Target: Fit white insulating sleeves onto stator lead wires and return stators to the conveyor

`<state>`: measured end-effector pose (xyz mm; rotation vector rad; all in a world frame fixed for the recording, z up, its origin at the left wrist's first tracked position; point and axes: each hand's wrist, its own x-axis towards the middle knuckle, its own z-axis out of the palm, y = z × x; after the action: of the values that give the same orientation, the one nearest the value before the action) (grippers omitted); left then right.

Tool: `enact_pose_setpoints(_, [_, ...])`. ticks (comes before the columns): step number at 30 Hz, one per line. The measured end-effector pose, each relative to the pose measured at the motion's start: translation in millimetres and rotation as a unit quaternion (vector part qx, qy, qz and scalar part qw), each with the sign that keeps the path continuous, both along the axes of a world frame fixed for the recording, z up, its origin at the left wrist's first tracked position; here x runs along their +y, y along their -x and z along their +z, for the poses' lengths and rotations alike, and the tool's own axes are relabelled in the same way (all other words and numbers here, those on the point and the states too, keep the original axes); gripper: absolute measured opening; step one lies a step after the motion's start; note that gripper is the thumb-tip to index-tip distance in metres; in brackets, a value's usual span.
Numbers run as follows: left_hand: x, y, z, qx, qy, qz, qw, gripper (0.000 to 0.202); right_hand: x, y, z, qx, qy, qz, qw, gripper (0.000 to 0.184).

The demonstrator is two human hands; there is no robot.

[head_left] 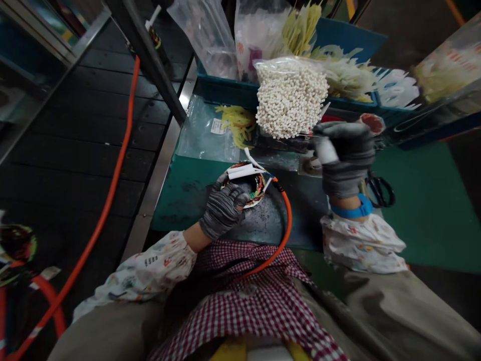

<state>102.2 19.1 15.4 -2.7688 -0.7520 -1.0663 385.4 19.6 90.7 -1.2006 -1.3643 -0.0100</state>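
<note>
On the bench, my left hand (225,208) in a dark grey striped glove is closed on the rim of a ring-shaped stator winding (258,197) of coloured wires. White sleeves (241,171) lie across the ring's top, and an orange cable (288,215) runs from its right side toward my lap. My right hand (343,150), gloved too and blurred, is raised to the right of a clear bag of short white tubes (291,98). Its fingers are curled together; a white patch shows at the thumb, and what they hold, if anything, is unclear.
Blue bins (229,89) with bags and pale sleeves line the back. Yellowish sleeves (237,123) lie on a plastic bag (205,133). Black-handled scissors (381,189) rest beyond my right wrist. A metal post (150,60) and a long orange cable (122,155) are at left.
</note>
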Motion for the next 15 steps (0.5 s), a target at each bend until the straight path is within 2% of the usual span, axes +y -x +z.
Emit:
enact_pose_setpoints(3, [0.4,1.5,-2.6,0.006,0.001,-0.003,1.0,0.004,-34.7,19.2,28.0,0.116,-0.029,-0.023,0.993,0.006])
enact_pose_setpoints(5, [0.9,3.0,-6.1,0.012,0.009,-0.005,1.0,0.005,-60.0,31.6,37.9,0.143,0.042,-0.01,0.989,0.002])
enact_pose_setpoints(6, [1.2,3.7,-7.9,0.016,0.016,-0.006,1.0,0.006,-70.7,37.6,37.7,0.161,0.098,0.024,0.982,0.002])
enact_pose_setpoints(8, [1.6,4.7,-10.7,0.024,0.029,-0.007,0.999,0.007,-85.7,47.9,26.4,0.172,0.202,0.1,0.959,0.005])
enact_pose_setpoints(9, [1.7,4.9,-11.4,0.027,0.032,-0.006,0.999,0.009,-90.1,51.7,16.7,0.156,0.221,0.11,0.956,0.006])
enact_pose_setpoints(10, [1.8,5.0,-11.6,0.029,0.033,-0.004,0.999,0.01,-93.1,54.6,5.6,0.131,0.227,0.094,0.96,0.007])
enact_pose_setpoints(12, [1.4,4.8,-10.8,0.033,0.034,-0.004,0.999,0.009,-97.7,57.7,-15.8,0.086,0.203,0.011,0.975,0.008])
enact_pose_setpoints(14, [0.6,4.4,-9.3,0.034,0.042,-0.007,0.998,0.008,-104.7,58.9,-30.7,0.082,0.176,-0.064,0.979,0.008])
enact_pose_setpoints(15, [0.0,4.3,-8.7,0.035,0.049,-0.009,0.998,0.009,-109.8,59.3,-34.9,0.097,0.174,-0.068,0.978,0.007])
